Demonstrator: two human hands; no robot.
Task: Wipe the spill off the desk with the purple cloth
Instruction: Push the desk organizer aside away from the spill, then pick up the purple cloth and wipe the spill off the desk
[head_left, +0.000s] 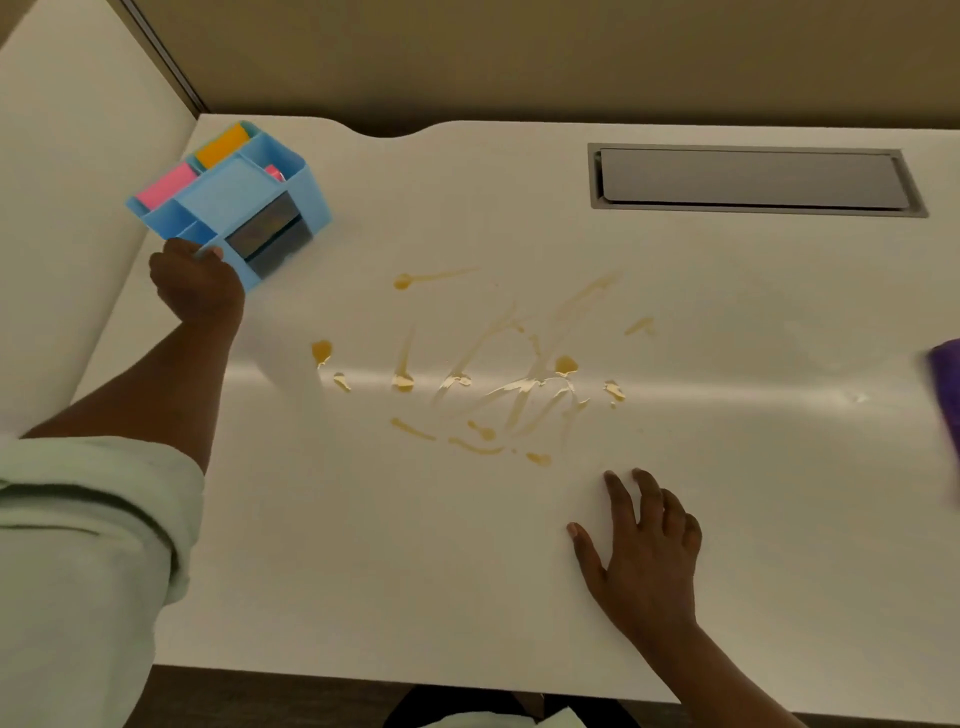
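A yellow-brown spill (498, 374) of streaks and drops spreads over the middle of the white desk (363, 571). The purple cloth (946, 400) lies at the desk's right edge, mostly cut off by the frame. My left hand (197, 286) grips the near corner of a blue desk organizer (234, 197) at the far left, and the organizer looks tilted. My right hand (644, 551) rests flat on the desk just below the spill, fingers spread, holding nothing, well left of the cloth.
The organizer holds orange and pink pads and something dark in its front slot. A grey cable hatch (753, 179) is set into the desk at the back right. A white partition (78, 182) runs along the left side, a beige wall behind.
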